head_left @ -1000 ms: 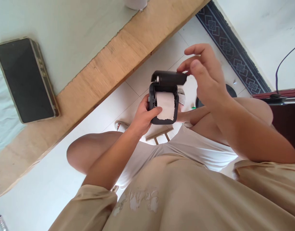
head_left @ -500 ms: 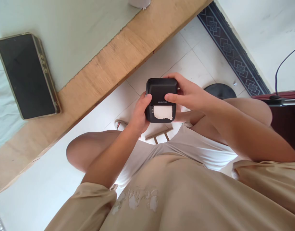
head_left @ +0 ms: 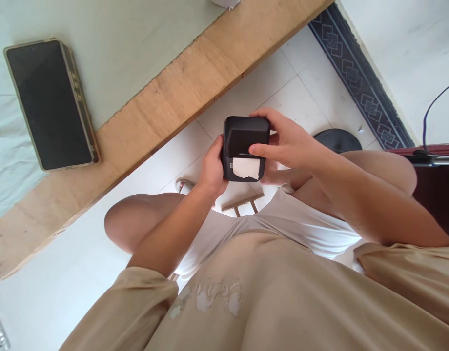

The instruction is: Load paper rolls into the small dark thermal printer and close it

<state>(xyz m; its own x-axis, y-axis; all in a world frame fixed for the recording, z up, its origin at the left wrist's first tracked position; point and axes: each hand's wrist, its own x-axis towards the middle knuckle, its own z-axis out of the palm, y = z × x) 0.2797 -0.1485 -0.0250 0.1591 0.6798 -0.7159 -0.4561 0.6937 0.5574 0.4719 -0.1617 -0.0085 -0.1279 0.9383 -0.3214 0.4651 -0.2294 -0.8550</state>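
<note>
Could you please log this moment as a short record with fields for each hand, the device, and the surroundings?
Left hand: grips the left side of the printer.
Right hand: holds the right side, thumb across the closed lid.
Printer: small, black, lid shut, held above the lap.
Paper: white strip with torn edge, sticking out below the lid.
Phone: dark screen, lying on the table.

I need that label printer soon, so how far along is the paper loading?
Done, it seems: the small black label printer has its lid shut, with a torn strip of white paper sticking out of the slot. In hand: the left hand cradles its side while the right hand presses on the lid. Left: nothing shows printed; the strip looks blank. The black phone lies untouched on the table.
</note>
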